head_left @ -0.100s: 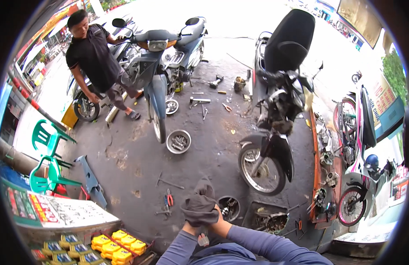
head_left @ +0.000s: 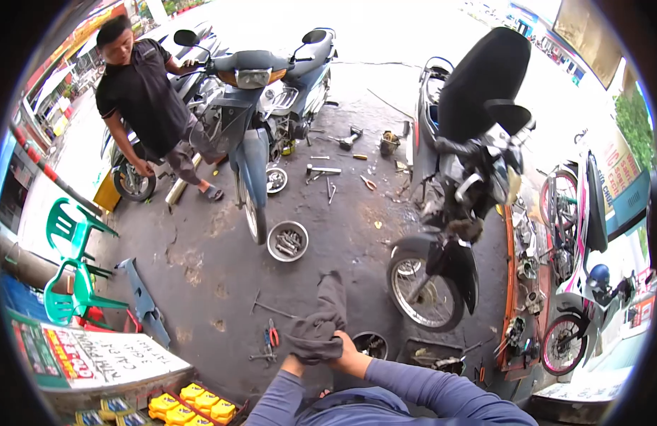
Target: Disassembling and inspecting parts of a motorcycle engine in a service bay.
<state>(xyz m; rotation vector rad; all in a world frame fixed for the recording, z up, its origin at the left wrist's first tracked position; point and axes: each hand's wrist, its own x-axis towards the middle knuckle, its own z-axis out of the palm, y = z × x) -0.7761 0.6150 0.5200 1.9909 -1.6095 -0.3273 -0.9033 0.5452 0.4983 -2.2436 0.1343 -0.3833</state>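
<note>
A dark grey-brown cloth (head_left: pixel 316 319) is bunched before me, with one end stretched forward over the floor. My right hand (head_left: pixel 346 353) is closed on its near part. My left hand (head_left: pixel 294 363) is at the cloth's near left end; its fingers are hidden by the fabric. Left of the cloth lie red-handled pliers (head_left: pixel 274 336), small wrenches (head_left: pixel 261 355) and a T-handle tool (head_left: pixel 272 309). A metal bowl with parts (head_left: pixel 372 345) is beside my right hand, and a black tray (head_left: pixel 431 355) lies farther right.
Motorbikes (head_left: pixel 250 170) stand ahead, one with its seat raised (head_left: pixel 478 78). A person (head_left: pixel 137 99) stands at the left near green chairs (head_left: pixel 71 231). A bowl of parts (head_left: pixel 287 241) and scattered tools (head_left: pixel 321 169) lie on the floor. Yellow bottles (head_left: pixel 190 405) are at lower left.
The cloth's far end reaches further forward and my right hand is a little higher on it. The view has shifted slightly, moving the motorbikes lower in the picture.
</note>
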